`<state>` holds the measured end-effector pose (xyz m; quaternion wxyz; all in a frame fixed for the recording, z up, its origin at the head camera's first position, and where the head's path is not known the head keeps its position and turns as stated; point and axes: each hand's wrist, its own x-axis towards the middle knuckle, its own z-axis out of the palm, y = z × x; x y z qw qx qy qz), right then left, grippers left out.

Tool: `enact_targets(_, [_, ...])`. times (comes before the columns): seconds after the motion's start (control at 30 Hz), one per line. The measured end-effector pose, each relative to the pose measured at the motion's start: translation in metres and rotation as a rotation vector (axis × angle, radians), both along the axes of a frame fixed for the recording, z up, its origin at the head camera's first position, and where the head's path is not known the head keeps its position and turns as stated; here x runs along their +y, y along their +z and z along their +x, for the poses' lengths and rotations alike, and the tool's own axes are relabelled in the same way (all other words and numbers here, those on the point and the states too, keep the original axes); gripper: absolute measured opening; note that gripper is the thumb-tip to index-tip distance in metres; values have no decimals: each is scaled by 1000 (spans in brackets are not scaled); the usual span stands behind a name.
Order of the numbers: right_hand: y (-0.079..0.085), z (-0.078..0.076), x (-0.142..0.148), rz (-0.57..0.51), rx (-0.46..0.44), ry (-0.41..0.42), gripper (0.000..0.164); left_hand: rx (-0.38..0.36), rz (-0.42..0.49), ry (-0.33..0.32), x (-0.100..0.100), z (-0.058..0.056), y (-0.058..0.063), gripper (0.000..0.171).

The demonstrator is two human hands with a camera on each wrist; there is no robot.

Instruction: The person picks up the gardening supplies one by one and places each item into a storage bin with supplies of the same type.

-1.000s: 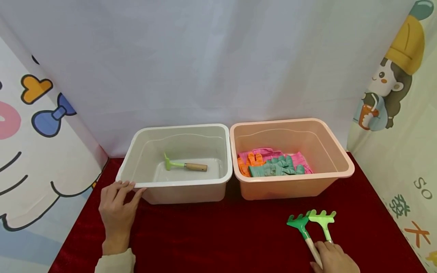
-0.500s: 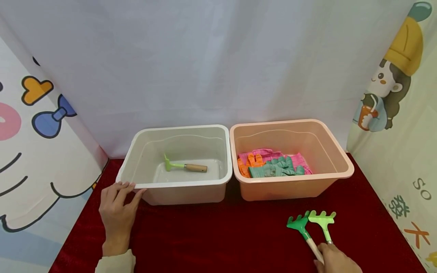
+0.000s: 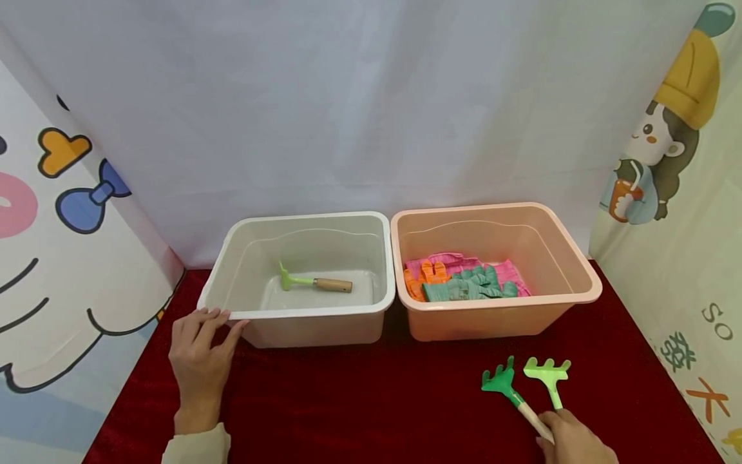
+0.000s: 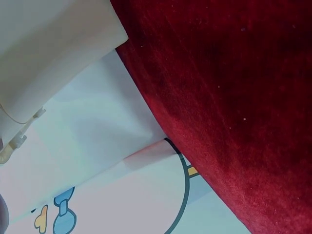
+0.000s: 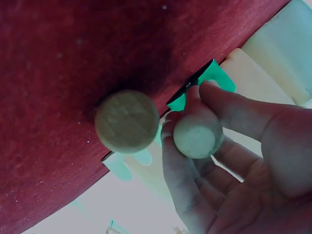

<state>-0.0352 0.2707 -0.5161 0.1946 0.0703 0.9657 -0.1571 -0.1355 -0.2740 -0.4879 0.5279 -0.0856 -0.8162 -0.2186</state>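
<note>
Near the right front, my right hand (image 3: pixel 580 441) pinches the pale wooden handle of a dark green hand rake (image 3: pixel 500 383), its head angled toward the far left. In the right wrist view, thumb and fingers surround this handle's round end (image 5: pixel 197 137). Beside it a light green hand rake (image 3: pixel 547 372) lies on the red cloth; its wooden handle end (image 5: pixel 126 122) sits outside my grasp. My left hand (image 3: pixel 199 361) grips the front left corner of a white plastic bin (image 3: pixel 313 330), fingertips over the rim and thumb at the front wall. A small green rake with a wooden handle (image 3: pixel 333 285) lies inside this bin.
To the white bin's right stands a peach bin (image 3: pixel 475 320), holding pink, orange and teal gloves (image 3: pixel 469 287). Red velvet cloth (image 3: pixel 359 399) covers the table. A pale curtain (image 3: pixel 324 116) hangs behind, with printed cartoon panels at both sides.
The dark green rake has shifted slightly left, and its head has parted from the light green one. My right hand has moved a little right. The left hand stays on the white bin.
</note>
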Motion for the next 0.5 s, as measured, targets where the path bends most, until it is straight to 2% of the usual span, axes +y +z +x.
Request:
enact_targets(0.13, [2,-2,-2,-11,27,47,28,-5,-2,4,0,0,0,67])
enact_targets(0.3, [5,-1,-8,-25,115,111,24,6,-3,0,0,0,0,66])
enact_targets(0.5, [14,-3,-17,-10,175,145,23,6,-5,3,0,0,-1,66])
